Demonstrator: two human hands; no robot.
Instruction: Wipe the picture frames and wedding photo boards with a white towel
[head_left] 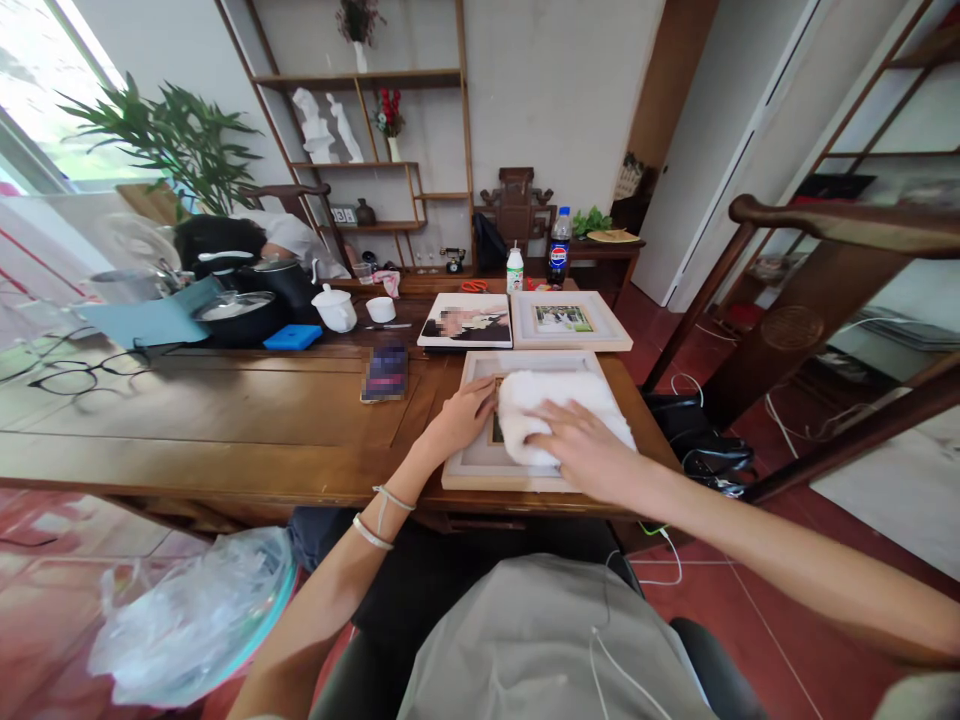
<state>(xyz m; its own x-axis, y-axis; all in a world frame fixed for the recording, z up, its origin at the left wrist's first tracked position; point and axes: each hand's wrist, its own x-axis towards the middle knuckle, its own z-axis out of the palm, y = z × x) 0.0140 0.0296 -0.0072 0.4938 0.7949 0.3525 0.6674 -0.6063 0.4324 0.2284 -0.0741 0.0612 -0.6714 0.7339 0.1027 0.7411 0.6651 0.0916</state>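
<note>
A pale wooden picture frame lies flat near the table's front edge. Over its middle and right part rests a fluffy white cloth, hiding most of the picture. My right hand is on top of the cloth, its fingers curled into the pile. To the left, my left hand lies on the frame with fingers stretched out, the tips close to the cloth's edge. Just beyond lie a second pale frame holding a small photo and a photo panel showing dark clothing.
A phone lies left of the frame. Farther back stand a white lidded cup, a small white bottle and a cola bottle. Eyeglasses and a dark pot are at left. A wooden chair stands right.
</note>
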